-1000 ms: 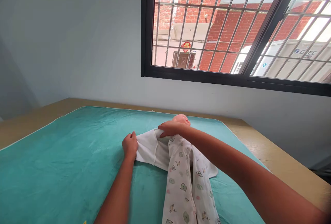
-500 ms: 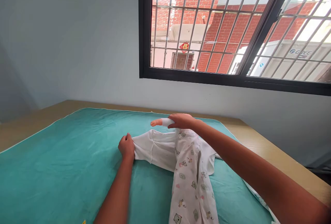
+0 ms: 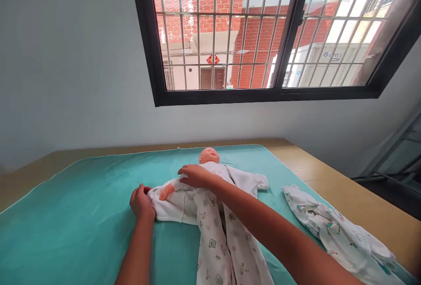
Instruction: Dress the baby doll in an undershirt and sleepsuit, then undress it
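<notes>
Wooden table (image 3: 329,182); teal cloth (image 3: 82,219) spread on top

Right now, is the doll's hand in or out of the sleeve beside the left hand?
Out: the doll's hand lies bare on top of the sleeve.

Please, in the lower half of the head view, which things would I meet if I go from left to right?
Left hand, doll's small bare hand, right hand, outstretched white sleeve on the picture's right side, crumpled patterned garment.

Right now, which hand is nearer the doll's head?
Right. The right hand is just below the doll's head; the left hand is farther off, holding the white garment.
</notes>
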Demonstrator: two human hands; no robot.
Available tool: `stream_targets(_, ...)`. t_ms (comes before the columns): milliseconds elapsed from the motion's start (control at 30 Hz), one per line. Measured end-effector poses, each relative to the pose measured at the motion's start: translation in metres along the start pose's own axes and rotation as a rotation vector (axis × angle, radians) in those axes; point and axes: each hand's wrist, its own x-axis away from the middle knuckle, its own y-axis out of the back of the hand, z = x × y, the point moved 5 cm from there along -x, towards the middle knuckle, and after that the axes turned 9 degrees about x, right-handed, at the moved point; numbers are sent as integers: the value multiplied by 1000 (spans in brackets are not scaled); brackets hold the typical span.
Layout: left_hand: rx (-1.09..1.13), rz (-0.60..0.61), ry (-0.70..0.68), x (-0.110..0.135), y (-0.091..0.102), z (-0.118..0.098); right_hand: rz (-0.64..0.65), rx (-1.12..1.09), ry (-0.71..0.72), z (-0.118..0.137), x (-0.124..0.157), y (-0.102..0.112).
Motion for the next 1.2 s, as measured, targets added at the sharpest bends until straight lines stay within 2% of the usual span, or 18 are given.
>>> stream_targets(67, -37, 13, -27, 3, 2, -7, -211, -143, 7, -27, 30, 20)
stream_targets(133, -101, 47, -102, 9, 0, -21, -342, -176, -104, -75, 74, 34)
stream_targets(200, -184, 144, -249, 24, -12, -43, -499, -153, -423, -140, 129, 43)
stream_targets(267, -247, 322, -446, 54, -37, -69, -526, -11, -704, -194, 185, 44)
stream_targets(367, -331, 675, -731, 126, -89, -103, -353, 133, -950, -238, 238, 29)
stream_targets(433, -534, 903, -895, 178, -128, -113, -214, 156, -974, -245, 247, 17)
stream_targets(500, -841, 1056, -1020, 216, -164, -113, -138, 168, -935, -242, 243, 9)
stream_targets(600, -1051, 1174, -1053, 241, -206, -108, -110, 146, -875, -239, 234, 6)
stream_targets(700, -1183, 1264, -1038, 247, -236, -99, -125, 81, -842, -243, 233, 5)
stream_targets(833, -1311, 1335, -1038, 250, -257, -86, -185, 18, -940, -254, 240, 5)
stream_targets(933, -1348, 1323, -1061, 256, -266, -77, -217, -37, -988, -258, 241, 4)
stream_targets(1033, -1332, 1318, -1104, 261, -274, -70, -248, -80, -980, -258, 239, 3)
stream_targets(1200, -1285, 1390, -1120, 257, -280, -64, -257, -115, -922, -257, 235, -1)
